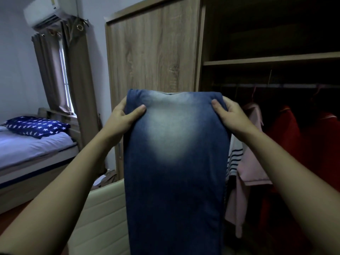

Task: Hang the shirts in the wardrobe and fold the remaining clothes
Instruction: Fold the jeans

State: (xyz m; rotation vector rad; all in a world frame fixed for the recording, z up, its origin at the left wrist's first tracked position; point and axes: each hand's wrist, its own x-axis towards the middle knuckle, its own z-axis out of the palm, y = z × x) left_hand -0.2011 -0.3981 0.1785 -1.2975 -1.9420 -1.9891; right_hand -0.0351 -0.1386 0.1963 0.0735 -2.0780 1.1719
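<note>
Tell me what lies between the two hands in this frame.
In the head view, the upper edge of the faded blue jeans spans the gap between the left hand and the right hand; each hand pinches one side.

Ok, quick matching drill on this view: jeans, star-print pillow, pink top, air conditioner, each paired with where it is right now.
Things:
1. jeans
2. star-print pillow
3. pink top
4. air conditioner

Places:
A. hanging in the open wardrobe
B. high on the wall, above the curtain
C. held up by the left hand and right hand
D. on the bed

Pairs: 1-C, 2-D, 3-A, 4-B
</note>
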